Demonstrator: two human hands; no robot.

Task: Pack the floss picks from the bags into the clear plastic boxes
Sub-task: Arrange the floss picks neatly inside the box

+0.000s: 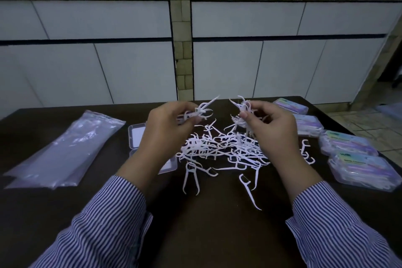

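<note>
**A:** So how far along does this look?

**B:** Midway, I'd say. There's a loose pile of floss picks [219,148] dumped in the middle of the dark table [206,224], with a few strays lying nearer the person. None of that heap is boxed yet.

**A:** And the hands?

**B:** Both raised just above the pile. The left hand [167,128] is pinched around a small bunch of picks, and the right hand [274,130] is closed on another bunch. Looks like gathering or lining them up, but that's my guess.

**A:** Any boxes done?

**B:** Four filled boxes [348,143] with labels sit in a row along the right edge, lids on, so those seem finished. An open clear box [137,135] sits just left of the pile, partly behind the left wrist, and I can't see picks in it.

**A:** Bags?

**B:** Flat plastic bags [61,150] lie far left. They look empty or near it, hard to tell.
</note>
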